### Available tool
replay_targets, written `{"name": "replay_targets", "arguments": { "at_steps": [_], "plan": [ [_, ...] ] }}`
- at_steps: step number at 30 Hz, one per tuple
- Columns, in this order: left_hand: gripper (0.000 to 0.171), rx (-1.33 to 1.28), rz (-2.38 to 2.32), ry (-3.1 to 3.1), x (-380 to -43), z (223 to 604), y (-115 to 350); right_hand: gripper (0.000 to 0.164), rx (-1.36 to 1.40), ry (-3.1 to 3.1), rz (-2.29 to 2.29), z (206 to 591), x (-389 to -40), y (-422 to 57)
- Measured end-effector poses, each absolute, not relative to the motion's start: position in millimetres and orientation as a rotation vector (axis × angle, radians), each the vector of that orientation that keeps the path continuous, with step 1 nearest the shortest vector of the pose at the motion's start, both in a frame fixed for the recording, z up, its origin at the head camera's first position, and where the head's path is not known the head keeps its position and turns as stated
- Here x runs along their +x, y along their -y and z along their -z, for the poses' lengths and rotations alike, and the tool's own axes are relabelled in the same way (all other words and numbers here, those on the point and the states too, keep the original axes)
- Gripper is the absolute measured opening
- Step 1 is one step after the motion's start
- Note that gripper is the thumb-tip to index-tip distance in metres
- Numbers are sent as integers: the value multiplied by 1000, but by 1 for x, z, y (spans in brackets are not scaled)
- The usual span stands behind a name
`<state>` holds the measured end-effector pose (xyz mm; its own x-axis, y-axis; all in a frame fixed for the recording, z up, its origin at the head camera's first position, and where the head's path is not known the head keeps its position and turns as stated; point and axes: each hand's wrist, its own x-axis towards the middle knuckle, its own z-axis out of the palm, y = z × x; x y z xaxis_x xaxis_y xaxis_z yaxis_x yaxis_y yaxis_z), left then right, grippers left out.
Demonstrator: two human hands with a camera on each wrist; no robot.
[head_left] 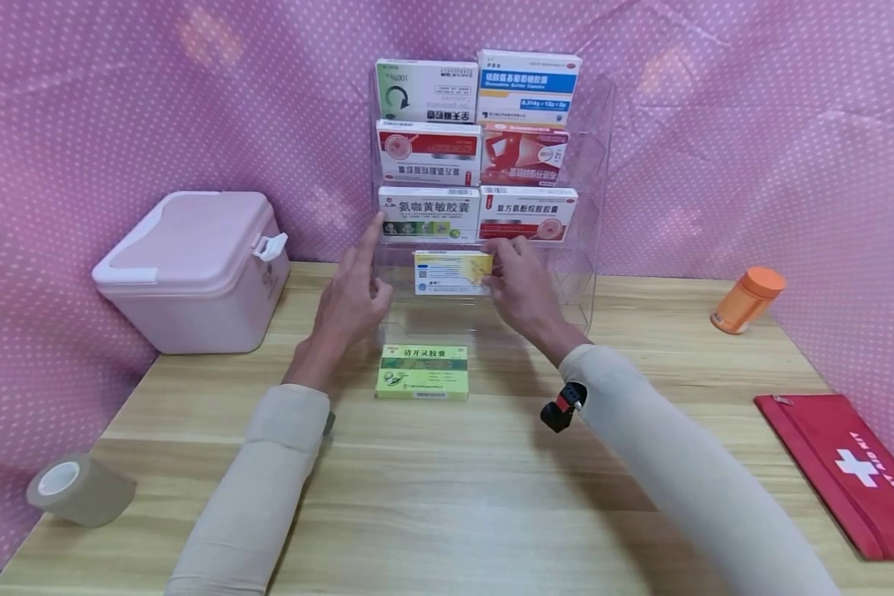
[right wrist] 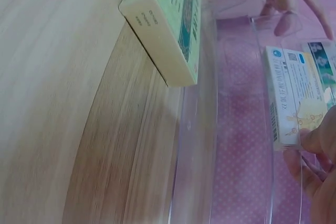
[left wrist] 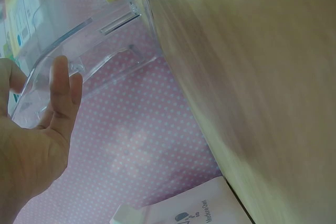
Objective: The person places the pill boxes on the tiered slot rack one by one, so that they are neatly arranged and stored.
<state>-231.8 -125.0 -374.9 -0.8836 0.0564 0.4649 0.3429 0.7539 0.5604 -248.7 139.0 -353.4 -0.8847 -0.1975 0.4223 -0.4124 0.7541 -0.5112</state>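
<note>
My right hand pinches the right end of a small white and yellow medicine box, thumb in front. The box stands upside down in a lower tier of the clear display rack; the right wrist view shows the fingers at its end. My left hand is at the rack's left side, its index finger reaching up to the left edge of a white and green capsule box. In the left wrist view its other fingers lie loosely extended by the clear side panel.
Upper tiers hold several medicine boxes. A green box lies before the rack. A pink medicine chest and tape roll are on the left; an orange bottle and red first aid pouch are on the right.
</note>
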Motion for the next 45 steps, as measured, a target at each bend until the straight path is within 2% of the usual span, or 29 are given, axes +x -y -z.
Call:
{"name": "replay_targets", "arguments": {
  "at_steps": [12, 27, 45],
  "plan": [
    [104, -325, 918, 2508, -233, 377, 126, 39, 539, 2577, -809, 359, -246, -118],
    [105, -300, 925, 2520, -232, 377, 127, 64, 709, 2647, -755, 358, -235, -112],
    [102, -311, 923, 2508, -231, 376, 127, 84, 700, 2679, -823, 359, -227, -113]
  ]
}}
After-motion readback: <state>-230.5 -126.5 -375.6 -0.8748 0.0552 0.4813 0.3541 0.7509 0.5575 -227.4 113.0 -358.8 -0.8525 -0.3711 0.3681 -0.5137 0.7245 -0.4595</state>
